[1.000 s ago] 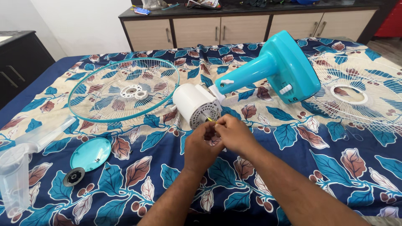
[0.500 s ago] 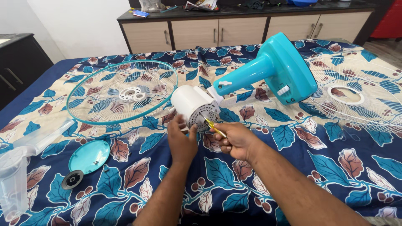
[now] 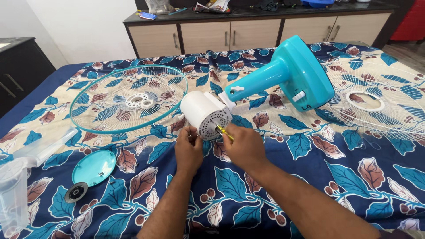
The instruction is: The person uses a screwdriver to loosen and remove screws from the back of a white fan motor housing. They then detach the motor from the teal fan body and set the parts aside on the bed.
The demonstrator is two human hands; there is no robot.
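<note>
Right hand: my right hand [image 3: 244,148] pinched a yellow-handled screwdriver [image 3: 222,130], fingers pressed together round the handle, the tip set into the rear face of the white motor housing [image 3: 205,114].
Left hand: my left hand [image 3: 188,148] sat just left of the right, fingertips bunched and touching the lower rim of the housing; whether it pinched a small part, I could not tell.
Motor housing: it lay on its side directly ahead of both hands, joined to the teal fan stand [image 3: 287,79] ahead and to the right.
Technique: in my judgement, the blade should stay in line with the screw, pressed straight in before turning, with the left hand bracing the housing so it cannot roll on the soft bedspread [image 3: 318,177].
Surroundings: 1 teal-rimmed grille [image 3: 128,99] lay ahead-left, 1 white grille [image 3: 376,99] far right, 1 teal cap [image 3: 94,167] and 1 black disc [image 3: 76,192] near-left.
Change from 0.5 s earlier: the left hand had moved from the housing's near side to its lower rim, and the screwdriver tip had moved in against the rear face.
</note>
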